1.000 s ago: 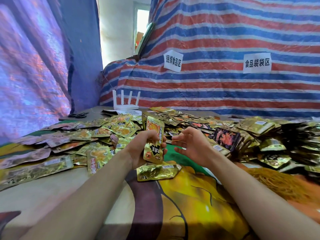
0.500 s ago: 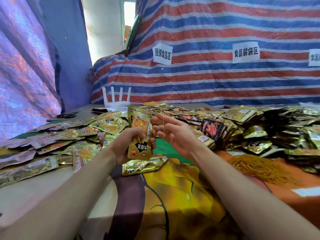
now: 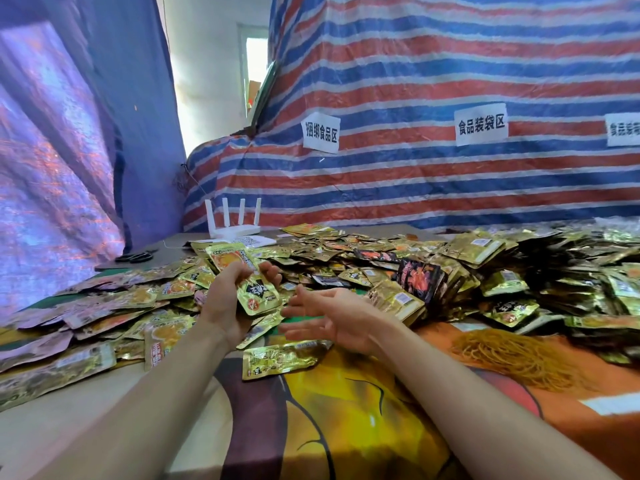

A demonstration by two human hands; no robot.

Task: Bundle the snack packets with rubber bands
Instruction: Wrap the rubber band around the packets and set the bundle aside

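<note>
My left hand [image 3: 230, 299] grips a small stack of gold snack packets [image 3: 247, 280] held up above the table. Just to its right, my right hand [image 3: 332, 318] is spread with straight fingers, palm turned toward the stack, holding nothing I can make out. A single gold packet [image 3: 282, 358] lies flat on the cloth below both hands. A heap of orange rubber bands [image 3: 519, 358] sits on the table to the right. Loose packets [image 3: 121, 313] spread over the left side.
A big pile of gold and black packets [image 3: 502, 271] fills the table's far right. A white router [image 3: 233, 221] and black scissors [image 3: 135, 257] stand at the back left. Striped tarpaulin with paper signs [image 3: 481, 123] closes off the back.
My right hand has dropped away from the packet stack and spread its fingers. The left hand has tilted the stack leftward. The view has shifted a little.
</note>
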